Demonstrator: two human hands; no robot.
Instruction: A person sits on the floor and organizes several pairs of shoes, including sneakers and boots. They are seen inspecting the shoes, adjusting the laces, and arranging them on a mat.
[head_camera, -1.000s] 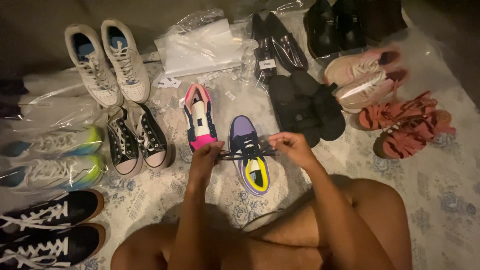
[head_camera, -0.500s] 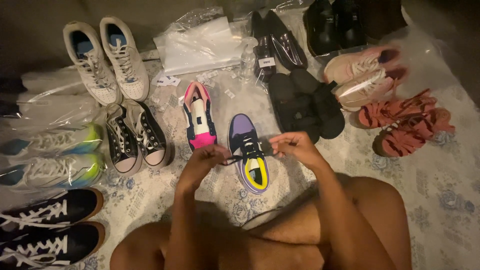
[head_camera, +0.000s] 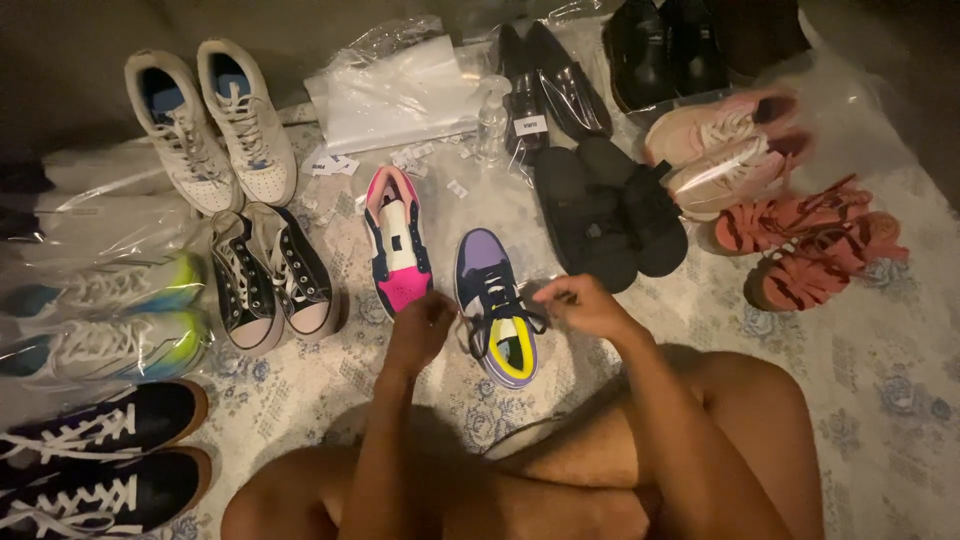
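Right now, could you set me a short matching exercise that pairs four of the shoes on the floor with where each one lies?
Column one:
1. purple and yellow sneaker
2. white sneakers
3. red sandals
4. black sneakers with white laces

Column two:
A. lower left corner of the view
B. far right, beside the pink shoes
C. between the left hand and the right hand, laces held
D. upper left, side by side

Pairs: 1-C, 2-D, 3-B, 4-A
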